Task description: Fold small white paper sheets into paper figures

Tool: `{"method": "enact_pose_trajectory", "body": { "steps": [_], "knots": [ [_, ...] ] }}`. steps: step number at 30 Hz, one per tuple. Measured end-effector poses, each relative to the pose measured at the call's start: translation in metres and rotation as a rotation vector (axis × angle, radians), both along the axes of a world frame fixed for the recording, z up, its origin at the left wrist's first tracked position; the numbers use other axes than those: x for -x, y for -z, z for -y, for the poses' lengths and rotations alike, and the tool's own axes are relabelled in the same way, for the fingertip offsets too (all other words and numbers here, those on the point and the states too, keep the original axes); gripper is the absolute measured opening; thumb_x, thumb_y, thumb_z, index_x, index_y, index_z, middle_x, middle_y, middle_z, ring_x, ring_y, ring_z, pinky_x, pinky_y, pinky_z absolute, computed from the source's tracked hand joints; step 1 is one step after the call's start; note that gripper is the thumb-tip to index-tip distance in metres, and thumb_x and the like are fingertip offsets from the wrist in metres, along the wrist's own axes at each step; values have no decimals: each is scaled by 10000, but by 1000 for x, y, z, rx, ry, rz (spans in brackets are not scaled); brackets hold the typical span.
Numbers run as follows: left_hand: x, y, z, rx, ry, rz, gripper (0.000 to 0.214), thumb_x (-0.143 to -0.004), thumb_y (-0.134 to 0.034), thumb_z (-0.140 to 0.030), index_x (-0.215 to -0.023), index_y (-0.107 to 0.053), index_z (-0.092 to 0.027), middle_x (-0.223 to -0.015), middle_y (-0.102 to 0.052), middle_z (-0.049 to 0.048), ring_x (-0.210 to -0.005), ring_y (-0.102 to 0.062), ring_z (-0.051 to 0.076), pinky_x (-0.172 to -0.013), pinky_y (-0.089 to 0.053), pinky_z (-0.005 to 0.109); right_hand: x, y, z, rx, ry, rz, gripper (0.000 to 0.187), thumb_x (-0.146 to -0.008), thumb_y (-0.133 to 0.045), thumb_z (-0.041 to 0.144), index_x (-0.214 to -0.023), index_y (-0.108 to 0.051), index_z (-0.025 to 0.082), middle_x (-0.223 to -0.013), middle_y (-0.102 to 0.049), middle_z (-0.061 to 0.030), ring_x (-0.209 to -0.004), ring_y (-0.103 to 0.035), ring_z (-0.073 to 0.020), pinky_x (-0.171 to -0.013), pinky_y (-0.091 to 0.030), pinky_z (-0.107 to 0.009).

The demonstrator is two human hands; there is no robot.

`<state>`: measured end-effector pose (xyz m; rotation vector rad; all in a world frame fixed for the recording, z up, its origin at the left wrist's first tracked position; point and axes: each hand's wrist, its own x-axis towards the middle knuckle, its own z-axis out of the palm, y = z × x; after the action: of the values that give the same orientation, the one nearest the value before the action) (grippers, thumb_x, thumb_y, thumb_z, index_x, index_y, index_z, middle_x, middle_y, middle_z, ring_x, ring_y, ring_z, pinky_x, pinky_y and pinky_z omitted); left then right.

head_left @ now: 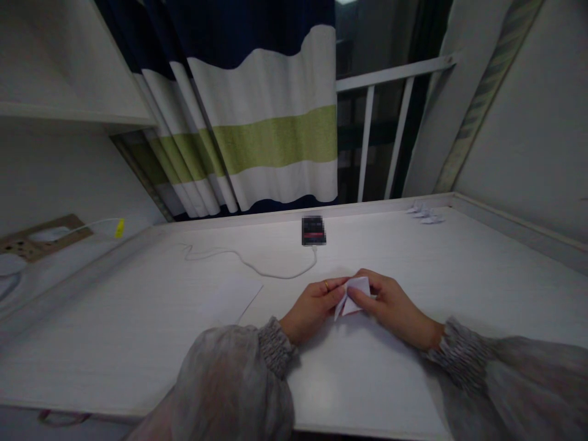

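Between my two hands is a small piece of folded white paper (361, 301), held just above the desk, with pointed flaps at its lower edge. My left hand (312, 307), with a ring on one finger, pinches its left side. On the right side, my right hand (390, 306) grips it, the thumb pressed on its front face. The fingers behind the paper are partly hidden. A flat sheet of white paper (232, 300) lies on the desk to the left of my left hand.
A dark, blurred-out device (313, 231) sits at the back of the white desk (138, 343), with a white cable (271, 275) running left from it. Several small folded paper pieces (425, 212) stand at the back right. A power socket panel (43, 236) is on the left wall.
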<state>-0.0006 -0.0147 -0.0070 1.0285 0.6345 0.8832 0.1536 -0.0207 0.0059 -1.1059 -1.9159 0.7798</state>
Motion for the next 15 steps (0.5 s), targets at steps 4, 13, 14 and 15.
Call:
{"method": "enact_pose_trajectory", "body": {
  "steps": [4, 13, 14, 15],
  "knots": [
    [1, 5, -4, -68, 6, -75, 477, -682, -644, -360, -1086, -589, -111, -789, -598, 54, -655, -476, 99, -659, -348, 244, 0, -3, 2, 4, -17, -25, 184, -811, -442, 283, -728, -548, 158, -699, -538, -17, -633, -515, -125, -559, -423, -228],
    [1, 4, -4, -148, 14, -173, 437, -676, -633, -398, -997, -627, -102, -719, -581, 34, -604, -467, 90, -618, -341, 238, -1, -4, 2, 81, 1, -77, 167, -809, -428, 299, -775, -530, 171, -607, -540, 14, -515, -511, -111, -460, -392, -215],
    [1, 4, -4, -151, 18, -176, 424, -682, -627, -402, -980, -629, -100, -717, -583, 36, -604, -473, 92, -617, -345, 238, -2, -5, 2, 46, 12, -47, 175, -807, -435, 296, -751, -541, 168, -596, -531, 13, -515, -498, -110, -458, -381, -216],
    [2, 3, -3, -151, 21, -175, 414, -685, -623, -404, -963, -631, -97, -716, -585, 37, -603, -479, 93, -615, -348, 238, -3, -6, 2, 8, 21, -22, 190, -806, -440, 295, -725, -552, 166, -595, -527, 8, -526, -490, -112, -467, -376, -218]
  ]
}}
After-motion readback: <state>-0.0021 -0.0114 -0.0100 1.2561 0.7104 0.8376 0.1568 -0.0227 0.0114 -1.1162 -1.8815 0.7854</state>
